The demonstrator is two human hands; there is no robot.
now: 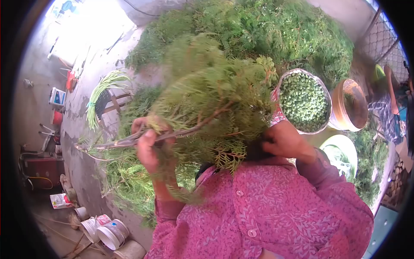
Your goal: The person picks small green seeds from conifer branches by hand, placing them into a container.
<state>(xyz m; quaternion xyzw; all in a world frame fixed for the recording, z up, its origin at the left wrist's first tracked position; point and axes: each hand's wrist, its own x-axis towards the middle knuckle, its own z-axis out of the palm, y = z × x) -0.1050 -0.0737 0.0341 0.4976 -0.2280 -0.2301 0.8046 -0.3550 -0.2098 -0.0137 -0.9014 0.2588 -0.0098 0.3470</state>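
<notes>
My left hand (148,144) is wrapped around the woody stem of a leafy evergreen branch (207,93). The stem's bare end points left, and its feathery foliage fans out in front of my chest, partly blurred. My right hand (282,140) is closed, with its fingers curled at the lower right edge of the foliage; what they hold is hidden. Just beyond this hand stands a bucket (304,101) full of small green pieces.
A large heap of cut evergreen branches (258,26) lies ahead, with more greenery (133,181) at lower left. A brown bucket (351,103) and a pale green basin (340,155) are at right. A tied green bundle (97,99) and white buckets (113,234) are at left.
</notes>
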